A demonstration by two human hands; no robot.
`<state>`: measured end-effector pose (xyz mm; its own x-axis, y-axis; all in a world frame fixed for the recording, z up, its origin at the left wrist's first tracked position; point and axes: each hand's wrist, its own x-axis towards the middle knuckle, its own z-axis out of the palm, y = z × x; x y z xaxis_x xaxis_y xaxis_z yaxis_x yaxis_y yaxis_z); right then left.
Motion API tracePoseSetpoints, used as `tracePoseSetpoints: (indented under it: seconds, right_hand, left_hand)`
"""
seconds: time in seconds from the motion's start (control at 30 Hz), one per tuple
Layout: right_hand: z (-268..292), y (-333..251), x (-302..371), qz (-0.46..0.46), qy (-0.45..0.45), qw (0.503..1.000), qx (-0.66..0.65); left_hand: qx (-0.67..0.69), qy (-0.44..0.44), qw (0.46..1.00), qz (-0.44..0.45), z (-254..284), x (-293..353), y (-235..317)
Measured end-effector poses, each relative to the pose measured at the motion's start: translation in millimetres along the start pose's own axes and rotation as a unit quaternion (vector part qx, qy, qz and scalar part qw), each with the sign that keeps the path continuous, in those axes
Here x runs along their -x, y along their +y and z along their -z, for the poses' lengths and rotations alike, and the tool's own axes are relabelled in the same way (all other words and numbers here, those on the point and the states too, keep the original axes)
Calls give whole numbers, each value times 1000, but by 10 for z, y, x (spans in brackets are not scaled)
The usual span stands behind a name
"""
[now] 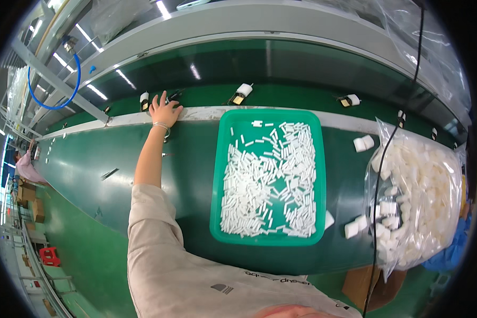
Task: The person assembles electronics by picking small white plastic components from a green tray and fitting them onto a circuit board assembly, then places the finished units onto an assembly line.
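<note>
My left hand (165, 112) is stretched out over the far rail, with a bracelet at its wrist. Its fingers are spread over the green belt, beside a small dark piece (176, 96); whether they touch it is hard to make out. Just left of the fingers stands a small black and gold part with a white top (144, 100). A similar part (240, 94) lies further right on the belt. In front of my body, a green tray (215, 212) holds a heap of short white sticks (249, 196). My right hand is out of view.
A clear plastic bag of white, chunky cylinders (424, 196) lies at the right, with loose white pieces (363, 143) near it. A black cable (377, 212) hangs in front of the bag. A pale rail (196, 113) separates worktop and belt. A cardboard box (360, 289) sits below.
</note>
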<state>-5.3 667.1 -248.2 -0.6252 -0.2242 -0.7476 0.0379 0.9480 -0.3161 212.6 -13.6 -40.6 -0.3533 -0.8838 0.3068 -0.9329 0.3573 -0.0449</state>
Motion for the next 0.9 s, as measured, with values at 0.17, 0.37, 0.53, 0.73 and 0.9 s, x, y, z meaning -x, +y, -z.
tracePoseSetpoints:
  seconds: [0.17,0.37,0.53,0.73,0.9]
  right_hand:
    - [306,-135,-448,-4,-83,992,96]
    - [347,-111,-693,17,-136,975,173]
    - [53,360,-699,3,-208,940,272]
    - [641,-1065,1214,295,-228,871,319]
    - [1179,-1976,2033,538,-271,793,-92]
  left_hand:
    - [38,-139,988,54,21,-167,92]
    - [201,53,978,13,199,-34,91]
    - [623,109,774,32,574,450,504]
    - [754,40,655,-1,1510,1376,739]
    - [827,-120,550,8,1485,1793,926]
